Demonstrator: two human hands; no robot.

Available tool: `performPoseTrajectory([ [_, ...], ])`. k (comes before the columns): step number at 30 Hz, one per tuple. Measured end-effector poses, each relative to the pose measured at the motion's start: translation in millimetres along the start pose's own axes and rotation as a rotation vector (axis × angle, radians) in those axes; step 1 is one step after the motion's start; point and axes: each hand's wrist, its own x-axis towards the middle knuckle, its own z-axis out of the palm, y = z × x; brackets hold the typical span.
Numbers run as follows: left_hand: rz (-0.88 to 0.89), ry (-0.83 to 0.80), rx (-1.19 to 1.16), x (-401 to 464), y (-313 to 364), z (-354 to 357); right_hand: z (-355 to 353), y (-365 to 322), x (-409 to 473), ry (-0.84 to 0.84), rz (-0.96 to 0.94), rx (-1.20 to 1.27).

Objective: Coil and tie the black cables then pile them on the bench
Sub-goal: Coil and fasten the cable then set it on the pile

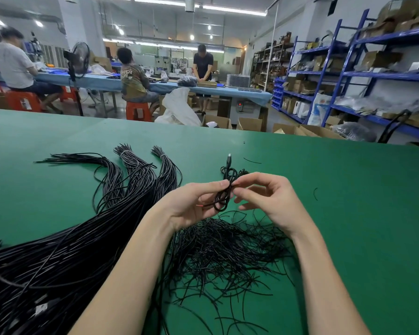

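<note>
Over the green bench (348, 213) both hands hold one small coiled black cable (222, 201). My left hand (191, 206) pinches the coil between thumb and fingertips. My right hand (269, 199) pinches it at the waist from the right side. A USB plug (228, 157) of the cable points away from me above the coil. A big bundle of long black cables (65, 250) lies on the left, its far ends bound into three bunches. Below my hands lies a loose heap of thin black ties (223, 250).
Open cardboard boxes (249, 123) stand past the bench's far edge. Blue shelving (348, 76) with boxes fills the right side. Three people work at a blue table (102, 82) in the background. A few stray tie pieces (315, 193) lie on the right of the bench.
</note>
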Motion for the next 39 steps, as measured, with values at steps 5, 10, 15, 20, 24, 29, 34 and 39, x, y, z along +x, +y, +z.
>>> performPoseTrajectory([
  [5,-0.038,0.000,0.042,0.3,-0.8,0.6,-1.9,-2.2,2.1,0.045,-0.079,-0.220],
  [10,-0.012,-0.018,-0.015,1.7,-1.6,-2.8,4.7,-1.1,5.2,0.119,-0.131,-0.276],
  [15,0.158,0.021,0.097,5.7,-4.4,-4.1,18.1,8.9,9.0,0.249,-0.018,-0.050],
  [20,0.475,0.118,0.316,8.2,-6.6,-0.9,17.6,10.8,11.3,0.277,0.106,0.198],
  [24,0.768,0.203,0.435,16.8,-19.6,5.2,22.7,15.7,12.5,0.288,0.212,0.447],
  [29,1.147,0.457,0.836,26.4,-35.3,6.0,25.2,24.1,12.1,0.325,0.284,0.587],
  [34,0.807,0.419,0.738,24.5,-23.7,-0.5,18.5,29.8,14.3,0.403,0.127,0.233],
  [39,-0.051,-0.003,0.119,13.8,-14.7,-4.4,10.6,34.6,11.4,0.351,-0.043,-0.112],
])
